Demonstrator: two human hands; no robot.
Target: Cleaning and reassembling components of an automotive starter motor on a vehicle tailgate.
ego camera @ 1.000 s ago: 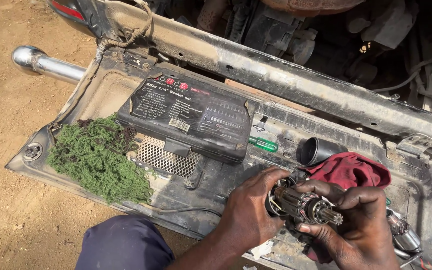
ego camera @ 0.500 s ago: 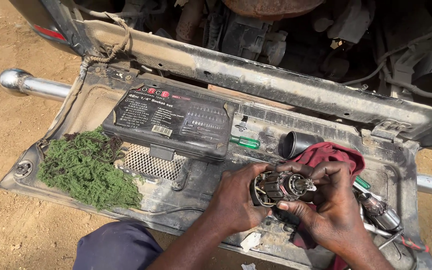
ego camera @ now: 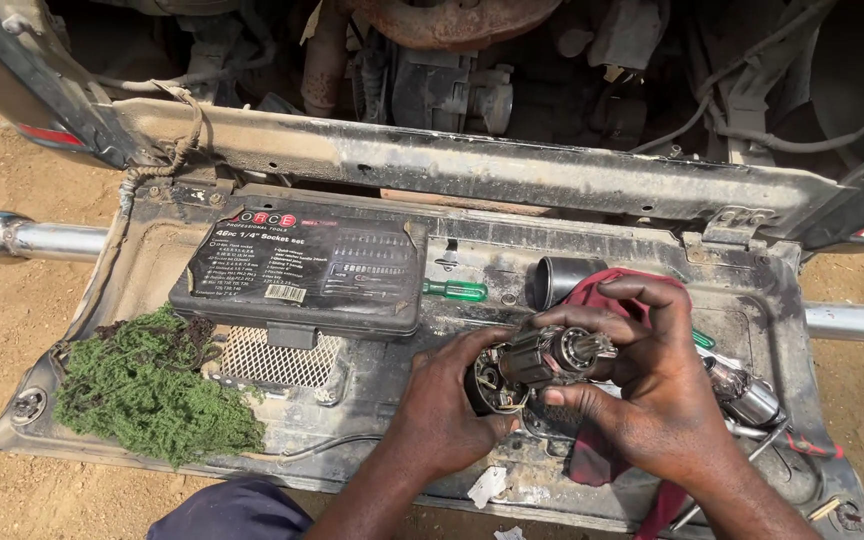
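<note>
Both hands clamped on the armature (ego camera: 542, 357): left hand (ego camera: 442, 420) grips the commutator end, right hand (ego camera: 652, 385) wraps the shaft end, above the panel (ego camera: 592, 250). Support both ends, keep it level, fingers off the windings, clear of the rag (ego camera: 607, 300).

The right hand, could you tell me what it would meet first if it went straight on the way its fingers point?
The right hand points leftward; beyond the held motor part, likely the left hand.
</note>
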